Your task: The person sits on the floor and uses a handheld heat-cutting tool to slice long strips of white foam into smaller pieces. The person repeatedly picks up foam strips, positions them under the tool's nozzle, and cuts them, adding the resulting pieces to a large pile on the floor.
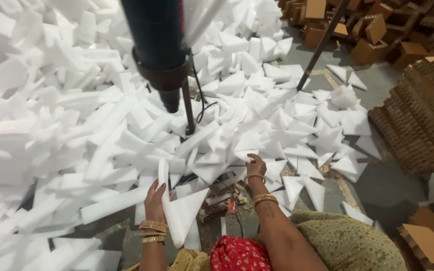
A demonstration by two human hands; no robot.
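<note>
Foam offcuts (101, 130) cover most of the floor (388, 185), barely sorted. The left hand (155, 200) grips a small upright stack of foam triangles (177, 211); the right hand (256, 165) closes on another piece (244, 154) from the heap.

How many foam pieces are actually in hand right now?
2: left hand holds a stack of foam triangles; right hand touches one foam piece. Stack may hide more.

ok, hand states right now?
Left hand: closed on a white foam strip.
Right hand: reaching into the foam pile, touching a foam piece; grip cannot be told.
</note>
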